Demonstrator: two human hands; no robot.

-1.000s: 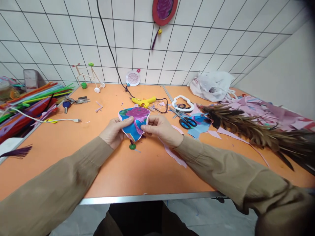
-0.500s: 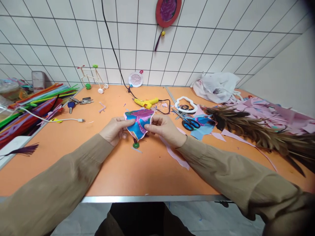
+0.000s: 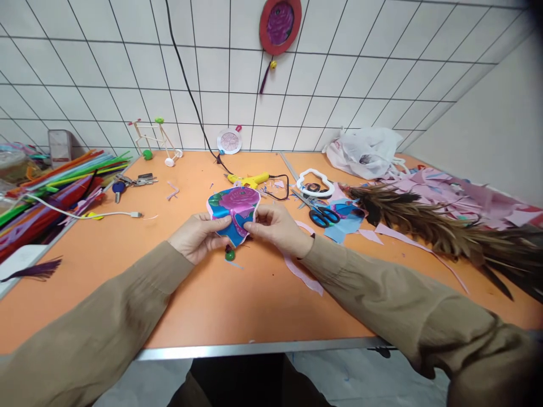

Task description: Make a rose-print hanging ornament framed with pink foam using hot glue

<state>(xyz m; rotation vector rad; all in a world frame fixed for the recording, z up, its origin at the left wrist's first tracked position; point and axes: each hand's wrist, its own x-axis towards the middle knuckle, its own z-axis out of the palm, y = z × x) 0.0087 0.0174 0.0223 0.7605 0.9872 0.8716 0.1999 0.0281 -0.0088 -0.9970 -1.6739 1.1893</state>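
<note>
Between both hands is a cut piece of shiny printed fabric (image 3: 237, 202), blue with a purple rose and a pale edge. My left hand (image 3: 199, 236) pinches its left side, thumb on the front. On the right side, my right hand (image 3: 278, 227) grips it the same way, thumb near the middle. A green bead (image 3: 229, 255) shows just below the fabric's lower tip; whether it is joined to the fabric I cannot tell. Behind the piece lies a yellow glue gun (image 3: 250, 180) on the orange table (image 3: 237, 305).
Right of my hands lie black-handled scissors (image 3: 323, 216), a white cloud-shaped frame (image 3: 314, 183), pink scraps and a bundle of brown feathers (image 3: 424, 220). Keys (image 3: 136, 182), a white cable (image 3: 85, 216) and coloured pipe cleaners (image 3: 51, 203) are at left. A white plastic bag (image 3: 362, 151) sits behind.
The fabric's upper part has come up flatter to face me, so the rose shows more fully. Both hands still hold it, and the whole view has shifted slightly.
</note>
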